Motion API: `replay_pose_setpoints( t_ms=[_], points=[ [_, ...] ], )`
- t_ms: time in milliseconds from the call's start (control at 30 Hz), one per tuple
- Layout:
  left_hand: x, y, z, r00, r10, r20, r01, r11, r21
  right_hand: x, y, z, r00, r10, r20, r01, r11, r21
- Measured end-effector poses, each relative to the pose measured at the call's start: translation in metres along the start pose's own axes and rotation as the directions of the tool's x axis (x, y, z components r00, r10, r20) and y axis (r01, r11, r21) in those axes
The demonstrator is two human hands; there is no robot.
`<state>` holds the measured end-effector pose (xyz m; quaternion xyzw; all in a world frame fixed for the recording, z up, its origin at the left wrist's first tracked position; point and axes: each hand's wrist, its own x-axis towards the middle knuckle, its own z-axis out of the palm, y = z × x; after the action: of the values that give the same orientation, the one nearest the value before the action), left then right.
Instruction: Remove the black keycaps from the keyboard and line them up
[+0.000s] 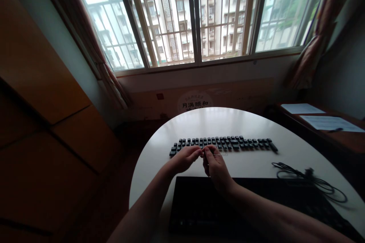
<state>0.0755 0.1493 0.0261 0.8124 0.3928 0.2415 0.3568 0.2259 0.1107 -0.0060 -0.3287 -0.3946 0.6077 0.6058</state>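
My left hand (pixel 188 157) and my right hand (pixel 217 165) meet at the fingertips over the white table. Thin wire ends stick out to the right of my right fingers, which are closed on what looks like a wire keycap puller (pixel 221 154). The fingers of my left hand are pinched together at its tip; whatever sits between them is too small and dark to make out. Just behind both hands, loose black keycaps (pixel 234 142) lie in rows. A black keyboard (pixel 194 201) rests under my forearms, its surface too dark to read in detail.
A coiled black cable (pixel 309 176) lies on the right of the round white table (pixel 154 159). Further right, paper sheets (pixel 330 122) and a pen (pixel 335 130) rest on a brown surface. A wooden cabinet (pixel 65 152) stands at left, below a barred window (pixel 196 19).
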Motion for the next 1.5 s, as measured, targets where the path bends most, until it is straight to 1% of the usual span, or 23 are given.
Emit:
replay_pose_setpoints(
  t_ms=[133, 233, 433, 667, 900, 1033, 1167, 1233, 1400, 1500],
  points=[
    [-0.002, 0.007, -0.002, 0.999, 0.004, -0.039, 0.000, 0.996, 0.093, 0.001, 0.001, 0.000, 1.000, 0.008, -0.012, -0.008, 1.000, 0.021],
    [-0.003, 0.010, -0.002, 0.998, 0.009, -0.069, -0.002, 0.995, 0.101, 0.001, 0.001, -0.001, 1.000, 0.005, -0.017, -0.005, 1.000, 0.029],
    [-0.004, 0.010, -0.002, 0.995, -0.009, -0.102, 0.019, 0.995, 0.100, 0.001, 0.002, -0.002, 1.000, 0.018, -0.017, -0.018, 0.999, 0.028],
    [-0.005, 0.012, -0.005, 0.994, -0.059, -0.095, 0.063, 0.997, 0.042, 0.001, 0.004, -0.003, 1.000, 0.016, 0.002, -0.016, 0.999, 0.046],
    [-0.003, 0.008, -0.002, 0.992, -0.073, -0.103, 0.065, 0.995, -0.081, 0.001, 0.006, -0.003, 1.000, -0.025, 0.017, 0.023, 0.997, 0.067],
    [-0.002, 0.003, -0.004, 0.984, -0.088, -0.156, 0.071, 0.992, -0.108, 0.001, 0.004, -0.004, 0.999, -0.032, 0.006, 0.032, 0.997, 0.065],
    [-0.003, -0.004, -0.011, 0.954, -0.154, -0.256, 0.136, 0.987, -0.087, 0.000, -0.001, -0.002, 0.999, -0.026, -0.024, 0.027, 0.999, 0.029],
    [-0.003, -0.005, -0.014, 0.938, -0.160, -0.306, 0.152, 0.987, -0.049, -0.001, -0.003, 0.000, 0.999, -0.017, -0.031, 0.018, 0.999, 0.027],
    [-0.005, -0.003, -0.019, 0.927, -0.067, -0.370, 0.107, 0.990, 0.090, -0.002, -0.005, 0.002, 1.000, 0.012, -0.021, -0.012, 1.000, 0.016],
    [-0.006, -0.003, -0.020, 0.932, -0.038, -0.360, 0.086, 0.989, 0.118, -0.002, -0.005, 0.002, 1.000, 0.016, -0.005, -0.016, 1.000, 0.006]
  ],
)
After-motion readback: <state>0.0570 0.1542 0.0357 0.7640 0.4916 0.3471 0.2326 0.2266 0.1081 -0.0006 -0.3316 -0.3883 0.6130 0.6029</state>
